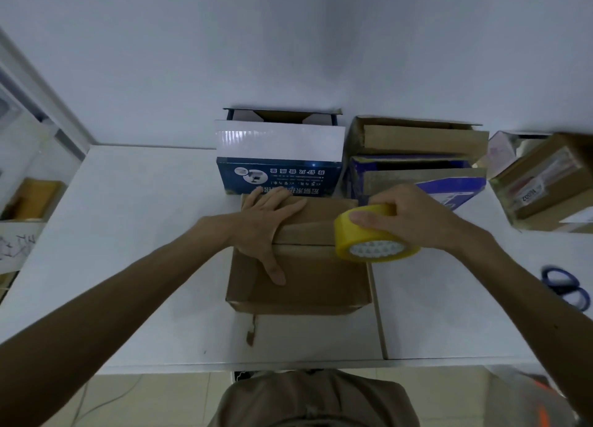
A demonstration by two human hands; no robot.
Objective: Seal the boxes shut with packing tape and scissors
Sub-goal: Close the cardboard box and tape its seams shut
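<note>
Brown cardboard box (305, 285): frame centre, on the white counter (144, 234), top flaps folded down. Left hand (266, 230) lies flat across the flaps, thumb pointing toward the bottom of the frame.

Tape roll (369, 237): yellow, white core facing the camera. It stands on edge at the box's right rim, gripped by the right hand (414, 218). A strip appears to run left from it along the seam.

Scissors (564, 287): blue handles, blurred, far right edge of the frame, flat on the counter.

Blue printed box (279, 173): directly above the brown one, white flap open.

Two stacked boxes (417, 157): upper right, flaps open.

Taped brown box (545, 182): far right, tilted.
</note>
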